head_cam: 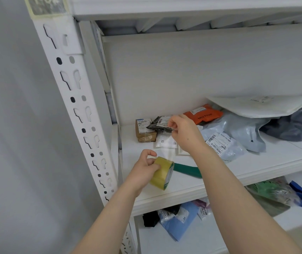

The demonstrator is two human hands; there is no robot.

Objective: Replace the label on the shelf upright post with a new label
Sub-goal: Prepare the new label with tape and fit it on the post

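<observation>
Head view, starting at the hands since that's where the action is. The left hand (pixel 144 167) has its fingers curled around a yellowish tape roll (pixel 162 173), holding it tilted just above the front of the shelf (pixel 183 191). The right hand (pixel 183 132) is higher and further back, thumb and fingertips pinching the free end of a clear tape strip (pixel 168 149) that stretches up from the roll. My guess is that's why the hands are apart like this: one anchors the roll, the other keeps the strip taut so it doesn't curl back and stick to itself.

Just right of the roll there's a flat green thing (pixel 186 170) lying on the shelf. It could be a cutter or a scissors handle, honestly can't tell. Further back are a bunch of parcels: a small brown box (pixel 144 133), a black packet (pixel 160 123), an orange bag (pixel 204 115) and grey poly bags (pixel 238 132).

The actual job is way up and left. The label (pixel 46 5) sits at the very top of the white upright post (pixel 77 110), with yellowed tape around its edges and blurry print. I can't say whether that's the old one or the new one. Either way, I'd say the strip needs cutting next, then carrying up there without letting it fold.
</observation>
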